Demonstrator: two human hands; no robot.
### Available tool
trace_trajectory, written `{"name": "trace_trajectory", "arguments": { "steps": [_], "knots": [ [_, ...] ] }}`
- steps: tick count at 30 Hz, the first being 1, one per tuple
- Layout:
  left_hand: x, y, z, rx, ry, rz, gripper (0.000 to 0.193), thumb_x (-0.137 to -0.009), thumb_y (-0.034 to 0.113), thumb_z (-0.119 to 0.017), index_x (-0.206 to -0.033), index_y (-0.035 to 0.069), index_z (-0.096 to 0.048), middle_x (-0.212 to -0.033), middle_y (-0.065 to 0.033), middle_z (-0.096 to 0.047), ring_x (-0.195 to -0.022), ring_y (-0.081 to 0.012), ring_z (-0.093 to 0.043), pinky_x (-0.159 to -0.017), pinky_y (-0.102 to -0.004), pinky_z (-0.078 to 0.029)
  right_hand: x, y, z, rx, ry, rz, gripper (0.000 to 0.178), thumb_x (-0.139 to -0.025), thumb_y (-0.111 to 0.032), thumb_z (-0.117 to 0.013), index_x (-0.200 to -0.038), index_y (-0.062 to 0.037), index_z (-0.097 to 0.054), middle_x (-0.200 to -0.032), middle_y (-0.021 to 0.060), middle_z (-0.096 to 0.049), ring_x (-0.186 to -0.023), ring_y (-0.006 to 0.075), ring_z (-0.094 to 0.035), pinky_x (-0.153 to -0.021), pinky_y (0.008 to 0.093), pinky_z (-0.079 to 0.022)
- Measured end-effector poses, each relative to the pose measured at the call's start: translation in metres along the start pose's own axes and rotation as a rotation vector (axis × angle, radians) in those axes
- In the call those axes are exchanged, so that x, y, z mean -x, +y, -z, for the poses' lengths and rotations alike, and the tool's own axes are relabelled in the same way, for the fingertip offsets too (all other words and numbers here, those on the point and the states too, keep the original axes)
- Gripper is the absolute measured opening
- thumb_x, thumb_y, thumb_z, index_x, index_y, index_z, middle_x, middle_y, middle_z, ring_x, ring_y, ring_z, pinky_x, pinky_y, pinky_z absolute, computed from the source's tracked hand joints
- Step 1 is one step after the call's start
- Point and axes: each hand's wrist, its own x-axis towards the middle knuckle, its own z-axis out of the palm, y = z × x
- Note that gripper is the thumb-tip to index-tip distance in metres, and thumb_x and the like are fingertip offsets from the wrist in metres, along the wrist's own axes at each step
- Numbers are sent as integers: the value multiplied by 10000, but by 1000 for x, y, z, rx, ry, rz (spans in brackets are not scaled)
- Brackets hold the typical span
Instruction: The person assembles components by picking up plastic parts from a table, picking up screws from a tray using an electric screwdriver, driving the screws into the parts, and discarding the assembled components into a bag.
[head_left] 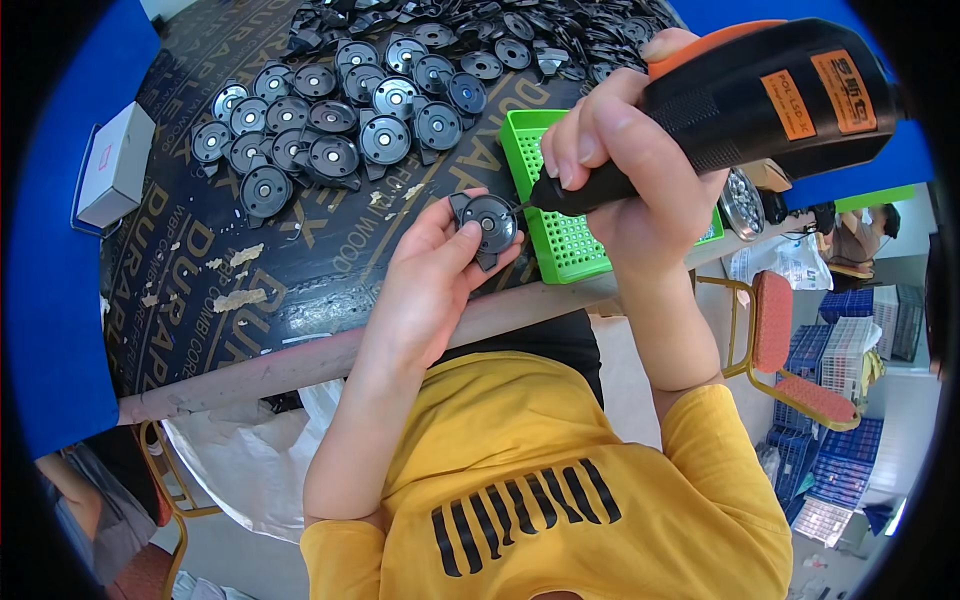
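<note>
My left hand (pixel 440 258) pinches a round black plastic part (pixel 492 226) with side tabs, its thumb across the face, just above the table's near edge. In my right hand (pixel 640 150) is a black and orange electric screwdriver (pixel 760 105), held sideways with the fingers wrapped round its front end. The driver's thin bit (pixel 521 208) reaches left to the part's right rim; whether it sits on a screw is too small to tell. Beneath the driver lies a green perforated tray (pixel 572 245), partly covered by my right hand.
Finished-looking round black parts (pixel 335 155) lie in a group beyond my left hand, with a larger heap (pixel 590 30) behind. A white box (pixel 117 165) stands at the left. A round metal dish (pixel 741 205) sits right of the tray. A chair (pixel 775 320) stands at the right.
</note>
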Motion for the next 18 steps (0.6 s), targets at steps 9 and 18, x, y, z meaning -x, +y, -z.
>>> {"name": "trace_trajectory", "arguments": {
  "steps": [9, 18],
  "knots": [
    [0, 0, 0, 1, 4, 0, 275, -906, 65, -357, -1169, -12, -378, -1061, -127, -486, -936, -210, -541, -863, -350, -448, 1, 1, 0, -5, 1, 5, 369, -767, 20, -407, -1123, -38, -327, -620, 74, -425, -484, 164, -462, -522, 316, -412],
    [-1, 0, 0, -9, 6, -13, 244, -900, 42, -351, -1129, -31, -397, -1030, -126, -512, -919, -208, -553, -858, -346, -452, 5, 8, -1, 0, -22, 14, 373, -752, 47, -416, -1104, -37, -325, -609, 89, -445, -473, 164, -453, -506, 318, -418]
  ]
}}
